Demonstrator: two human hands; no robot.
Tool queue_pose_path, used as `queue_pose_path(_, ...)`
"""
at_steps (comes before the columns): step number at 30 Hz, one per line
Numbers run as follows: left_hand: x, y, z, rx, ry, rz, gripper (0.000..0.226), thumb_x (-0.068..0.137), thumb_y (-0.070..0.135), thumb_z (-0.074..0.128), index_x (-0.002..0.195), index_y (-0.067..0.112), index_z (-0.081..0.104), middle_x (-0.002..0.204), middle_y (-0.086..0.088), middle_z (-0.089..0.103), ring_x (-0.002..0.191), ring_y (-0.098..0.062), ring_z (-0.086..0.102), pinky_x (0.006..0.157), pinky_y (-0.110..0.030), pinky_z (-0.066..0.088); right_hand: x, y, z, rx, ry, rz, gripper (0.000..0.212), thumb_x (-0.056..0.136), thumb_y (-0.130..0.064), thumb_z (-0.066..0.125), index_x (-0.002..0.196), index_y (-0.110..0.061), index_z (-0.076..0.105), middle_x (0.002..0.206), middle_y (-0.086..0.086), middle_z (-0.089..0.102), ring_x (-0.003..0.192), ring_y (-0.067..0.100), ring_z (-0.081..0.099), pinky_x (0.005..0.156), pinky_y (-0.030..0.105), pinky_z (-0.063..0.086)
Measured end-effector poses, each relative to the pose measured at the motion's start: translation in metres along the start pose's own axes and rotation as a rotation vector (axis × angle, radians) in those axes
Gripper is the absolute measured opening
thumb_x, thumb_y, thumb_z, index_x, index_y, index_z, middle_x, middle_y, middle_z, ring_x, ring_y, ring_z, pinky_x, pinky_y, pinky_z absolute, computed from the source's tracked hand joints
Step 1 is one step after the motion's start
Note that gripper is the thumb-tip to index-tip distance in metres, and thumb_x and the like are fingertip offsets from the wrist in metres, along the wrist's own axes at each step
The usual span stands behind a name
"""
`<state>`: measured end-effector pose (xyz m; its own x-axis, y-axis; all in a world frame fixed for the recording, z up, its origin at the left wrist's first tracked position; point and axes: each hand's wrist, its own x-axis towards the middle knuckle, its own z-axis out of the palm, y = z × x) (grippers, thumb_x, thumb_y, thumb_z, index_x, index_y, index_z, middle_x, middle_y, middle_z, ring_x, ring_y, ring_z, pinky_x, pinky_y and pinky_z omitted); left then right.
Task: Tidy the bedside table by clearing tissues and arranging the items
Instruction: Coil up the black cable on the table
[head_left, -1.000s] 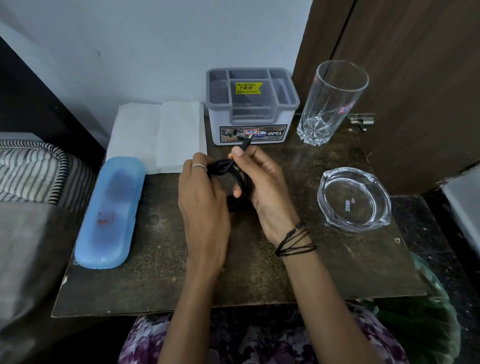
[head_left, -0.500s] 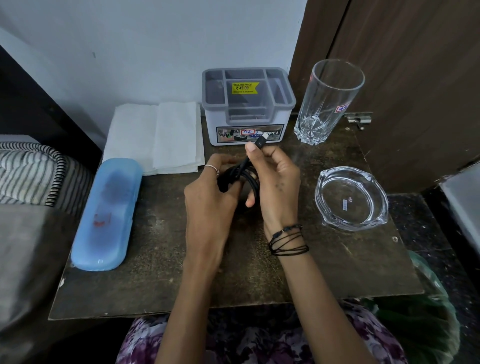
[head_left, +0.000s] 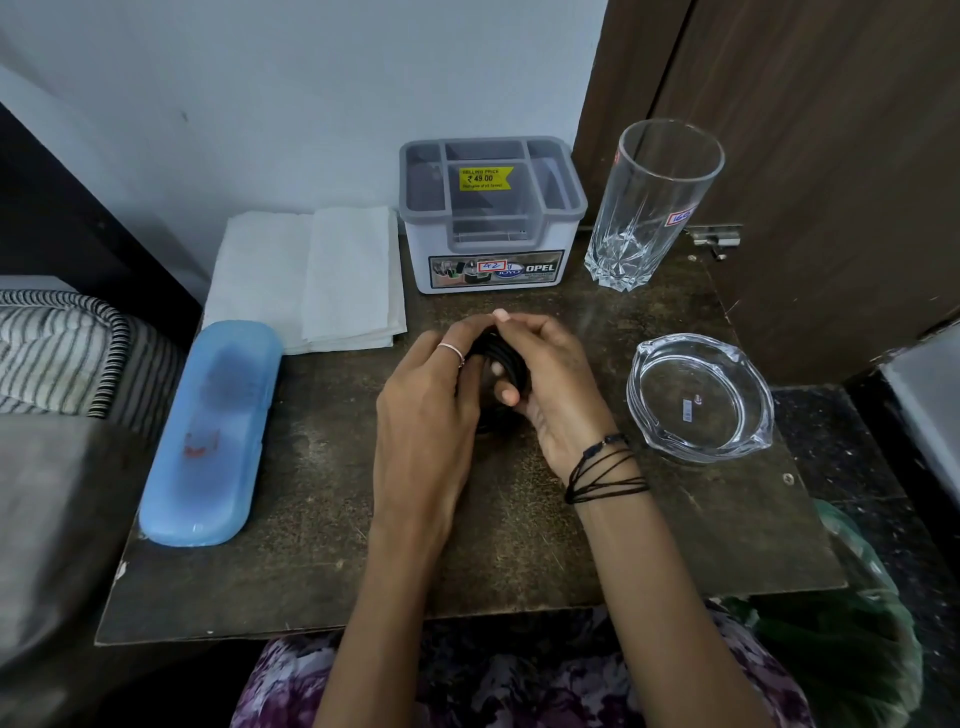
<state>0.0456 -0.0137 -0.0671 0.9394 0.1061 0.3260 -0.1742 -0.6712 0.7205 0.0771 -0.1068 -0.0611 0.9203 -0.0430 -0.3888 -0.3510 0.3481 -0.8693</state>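
Observation:
Both hands hold a coiled black cable (head_left: 503, 358) just above the middle of the dark bedside table (head_left: 322, 561). My left hand (head_left: 428, 410) wraps the coil's left side; my right hand (head_left: 550, 384) grips its right side with fingers curled through the loops. The cable's plug end is hidden between the fingertips. Folded white tissues (head_left: 306, 275) lie flat at the back left. A grey and white organiser box (head_left: 491, 218) stands at the back centre, just beyond the hands.
A closed blue plastic case (head_left: 208, 436) lies along the table's left edge. A tall empty glass (head_left: 649, 208) stands at the back right, and a glass ashtray (head_left: 698, 397) sits right of my right hand. A green bag (head_left: 852, 639) hangs below the right front corner.
The plug end that stuck up from my right fingers has been tucked down into the coil. Both hands have closed tighter around the cable.

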Motion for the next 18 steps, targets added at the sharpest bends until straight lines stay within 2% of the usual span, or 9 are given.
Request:
queue_pose_path(4, -0.001, 0.001, 0.001, 0.020, 0.033, -0.041, 0.028, 0.090, 0.011, 0.049, 0.113, 0.025, 0.059, 0.095, -0.001, 0.065, 0.079, -0.012, 0.057, 0.067, -0.021, 0.039, -0.001, -0.003, -0.002, -0.251, -0.038, -0.020, 0.023, 0.091, -0.027, 0.056, 0.075, -0.012, 0.063, 0.054, -0.001, 0.058, 0.037, 0.006, 0.045, 0.053, 0.027, 0.037)
queue_pose_path(7, -0.001, 0.000, 0.002, 0.021, 0.061, -0.083, 0.025, 0.091, 0.010, 0.049, 0.111, 0.021, 0.059, 0.097, -0.004, 0.065, 0.081, -0.016, 0.057, 0.064, -0.021, 0.034, -0.004, -0.009, -0.009, -0.287, -0.207, 0.109, 0.020, 0.085, -0.034, 0.062, 0.087, -0.015, 0.068, 0.066, -0.003, 0.060, 0.050, 0.003, 0.052, 0.052, 0.019, 0.036)
queue_pose_path(11, 0.001, -0.003, 0.000, 0.025, 0.077, -0.088, 0.027, 0.088, 0.005, 0.050, 0.110, 0.017, 0.061, 0.098, -0.008, 0.067, 0.082, -0.021, 0.058, 0.063, -0.018, 0.031, -0.005, -0.013, -0.022, -0.330, -0.390, 0.158, 0.017, 0.081, -0.019, 0.067, 0.098, -0.013, 0.069, 0.077, -0.004, 0.067, 0.067, 0.001, 0.063, 0.060, 0.012, 0.049)
queue_pose_path(14, 0.003, -0.004, -0.001, -0.002, 0.076, -0.121, 0.024, 0.089, 0.008, 0.048, 0.106, 0.019, 0.060, 0.093, -0.003, 0.065, 0.076, -0.019, 0.054, 0.060, -0.022, 0.029, -0.004, -0.014, -0.027, -0.346, -0.392, 0.155, 0.017, 0.082, -0.010, 0.066, 0.098, -0.010, 0.070, 0.085, 0.000, 0.072, 0.076, 0.004, 0.068, 0.074, 0.015, 0.053)
queue_pose_path(18, 0.004, -0.004, 0.000, -0.103, 0.003, -0.136, 0.018, 0.090, 0.010, 0.045, 0.099, 0.019, 0.056, 0.078, 0.002, 0.059, 0.068, -0.013, 0.050, 0.059, -0.024, 0.033, -0.001, -0.012, -0.028, -0.331, -0.350, 0.135, 0.010, 0.080, -0.006, 0.066, 0.087, -0.010, 0.072, 0.076, -0.002, 0.073, 0.071, 0.005, 0.067, 0.070, 0.015, 0.054)
